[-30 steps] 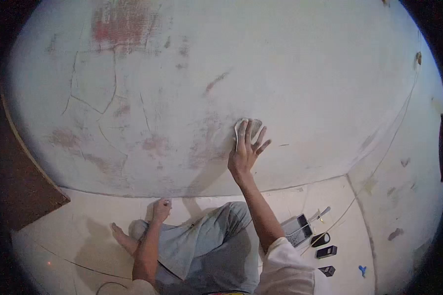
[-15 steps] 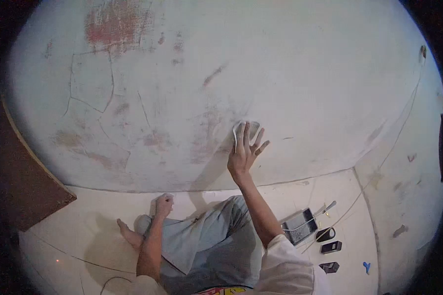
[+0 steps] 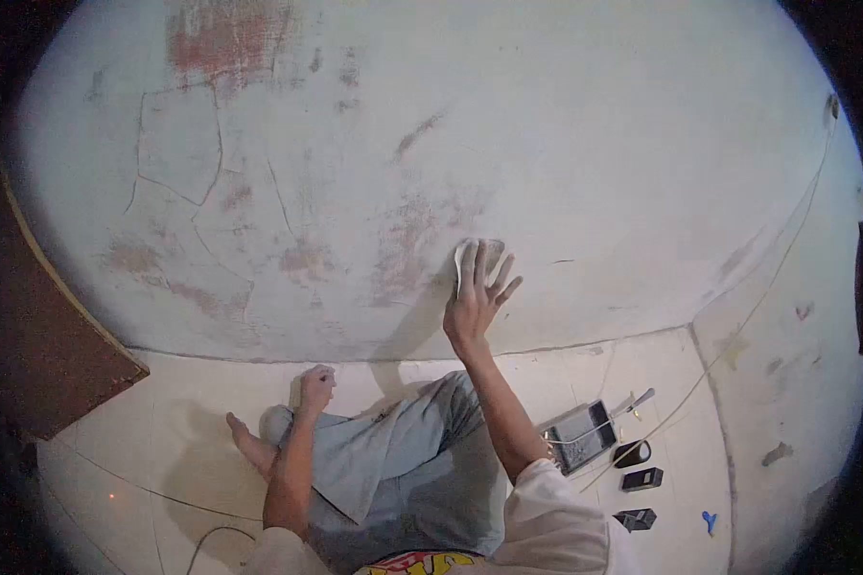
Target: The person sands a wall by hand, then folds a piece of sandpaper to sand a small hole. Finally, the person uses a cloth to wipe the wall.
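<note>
And here's the right hand (image 3: 475,305), up against the pale wall (image 3: 594,144), fingers spread and extended, pressing a whitish pad (image 3: 493,257) to the surface; the pad lies under the fingers, its edges peeking out around them. Up and to the left of that hand, a big reddish patch (image 3: 225,43) marks the wall, with thin cracks beneath it.

Down to the left, the left hand (image 3: 316,391) is curled into a fist, near the foot of the wall; it's dim and small there, so I can't tell whether anything is tucked inside. A bare foot (image 3: 249,448) lies below and left of it.

Over to the right, below the right hand and past its forearm, sits a dark tray (image 3: 585,436), a light cord (image 3: 557,442) crossing it, with a black box (image 3: 641,479) near it.
</note>
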### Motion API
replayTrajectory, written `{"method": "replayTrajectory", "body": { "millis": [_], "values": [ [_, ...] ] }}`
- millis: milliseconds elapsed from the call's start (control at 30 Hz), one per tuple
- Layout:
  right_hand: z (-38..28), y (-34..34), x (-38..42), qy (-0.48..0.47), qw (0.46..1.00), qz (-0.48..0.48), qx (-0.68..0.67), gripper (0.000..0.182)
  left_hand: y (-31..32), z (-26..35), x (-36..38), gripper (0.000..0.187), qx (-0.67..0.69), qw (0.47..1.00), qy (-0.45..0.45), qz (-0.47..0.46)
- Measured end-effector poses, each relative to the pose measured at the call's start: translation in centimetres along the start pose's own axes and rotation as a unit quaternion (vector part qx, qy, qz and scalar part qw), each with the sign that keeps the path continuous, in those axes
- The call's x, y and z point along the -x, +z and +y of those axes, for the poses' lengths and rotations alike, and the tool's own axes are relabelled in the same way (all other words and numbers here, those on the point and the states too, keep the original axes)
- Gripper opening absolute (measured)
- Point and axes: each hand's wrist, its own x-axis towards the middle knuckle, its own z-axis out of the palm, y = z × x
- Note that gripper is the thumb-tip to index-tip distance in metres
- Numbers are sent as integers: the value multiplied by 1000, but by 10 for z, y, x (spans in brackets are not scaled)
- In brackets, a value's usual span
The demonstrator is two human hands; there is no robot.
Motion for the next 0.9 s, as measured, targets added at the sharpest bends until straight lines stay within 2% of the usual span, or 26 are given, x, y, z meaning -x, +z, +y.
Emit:
{"method": "replayTrajectory", "body": {
  "millis": [100,133,200,267,333,400,500,533,600,667,733,800,900],
  "values": [
    [1,5,-26,-21,998,46,-34,62,0,7,4,16,-4,1000,13,-13],
    [-4,-9,-54,8,999,48,-16,63,0,8,4,16,-7,1000,12,-17],
    [-11,-42,-119,-5,993,119,-16,61,2,11,2,17,-22,1000,2,-16],
    [-12,-63,-150,-12,993,120,1,58,4,-6,-5,21,-21,1000,2,-15],
    [-8,-60,-144,-24,992,125,13,56,0,-2,-3,27,-17,1000,5,-8],
    [7,-37,-100,-37,995,95,-15,55,-1,19,6,27,-14,999,-33,-3],
    [17,15,-8,-12,998,39,-37,56,-3,4,-2,27,-10,1000,6,-6],
    [12,11,2,17,1000,-16,4,55,0,1,-7,27,-9,1000,10,-5],
    [12,10,-10,6,1000,-7,11,54,2,-8,-8,19,-9,999,35,-5],
    [14,1,-38,-46,998,35,38,53,4,-9,-10,20,-32,999,6,-14],
    [1,-27,-91,-23,995,100,-19,52,6,-17,-20,21,-52,998,-20,-19],
    [-6,-57,-137,-25,992,125,13,51,10,-46,-32,26,-116,992,46,-7],
    [1,-52,-141,-28,991,122,36,51,8,-39,-32,27,-95,995,3,-1]
  ]
}}
